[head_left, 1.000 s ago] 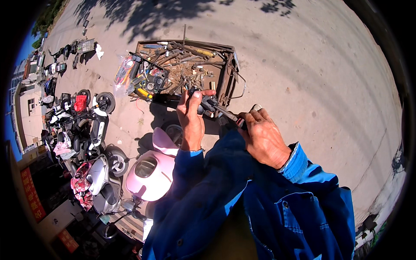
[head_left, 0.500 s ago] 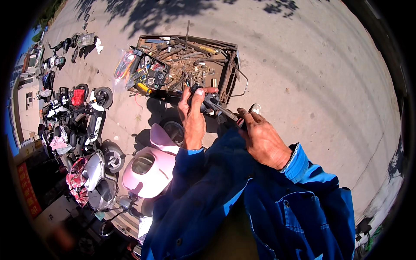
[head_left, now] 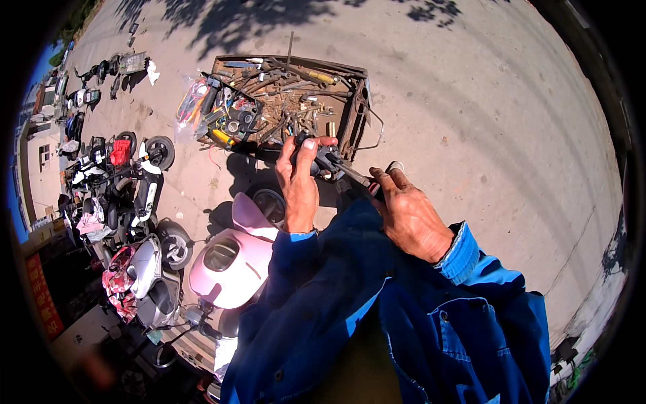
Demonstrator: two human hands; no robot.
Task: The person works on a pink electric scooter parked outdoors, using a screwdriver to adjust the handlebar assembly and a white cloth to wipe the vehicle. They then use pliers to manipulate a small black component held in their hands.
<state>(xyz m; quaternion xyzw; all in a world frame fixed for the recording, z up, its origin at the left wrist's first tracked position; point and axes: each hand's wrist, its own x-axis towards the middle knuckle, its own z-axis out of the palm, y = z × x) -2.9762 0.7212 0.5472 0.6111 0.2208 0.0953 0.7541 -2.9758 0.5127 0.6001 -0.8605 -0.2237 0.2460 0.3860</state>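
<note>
My left hand is closed round a small dark part, with the thumb lying along it. Within the closed fingers of my right hand is a long grey metal tool with a bit of red near the grip. Its far end meets a dark metal piece beside my left fingers. The exact kind of tool and part is too small to make out. Just beyond both hands stands a rusty metal tray of wrenches, sockets and loose hardware.
A pink scooter stands close to my left arm. Several parked scooters line the left side. In the tray's left part lie a black bin and a clear bag of coloured wires. Concrete ground stretches to the right.
Almost nothing differs. Both hands keep their holds on the dark part and the tool, and the view has shifted very slightly.
</note>
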